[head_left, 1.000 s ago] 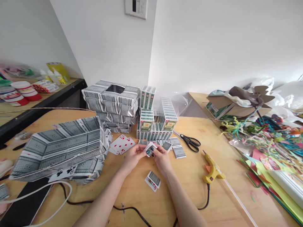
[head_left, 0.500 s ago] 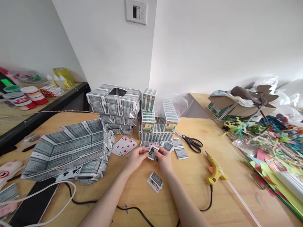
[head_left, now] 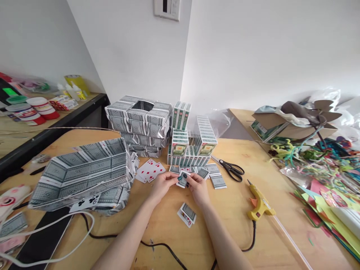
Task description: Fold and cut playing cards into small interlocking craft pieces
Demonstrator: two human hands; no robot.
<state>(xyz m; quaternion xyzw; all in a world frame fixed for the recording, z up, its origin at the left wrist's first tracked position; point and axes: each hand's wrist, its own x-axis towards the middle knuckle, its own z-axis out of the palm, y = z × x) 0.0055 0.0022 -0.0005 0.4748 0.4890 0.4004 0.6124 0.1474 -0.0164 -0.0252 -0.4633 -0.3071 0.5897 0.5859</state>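
Observation:
Between both hands is a small playing card (head_left: 182,182) with a grey patterned back. My left hand (head_left: 164,184) pinches its left side, and my right hand (head_left: 198,186) grips its right side. Just behind the hands lie more face-down cards (head_left: 218,180). To the left, several diamond cards (head_left: 150,170) lie face up. Nearer me, below the hands, rests a folded card (head_left: 188,212) on top of a face-up one. Stacked green card packs (head_left: 207,149) stand behind. Whether one card or more is in my fingers I cannot tell.
Left are an open tray made of cards (head_left: 84,176) and a stack of card-covered boxes (head_left: 137,122). Black scissors (head_left: 232,170) and a yellow glue gun (head_left: 259,204) lie right, with its black cord crossing the front. Colored paper (head_left: 323,198) and a cardboard box (head_left: 292,127) sit far right.
The view has tilted down and shifted slightly left. Both hands still hold the card in nearly the same place, with the fingers slightly shifted and more of its patterned back showing.

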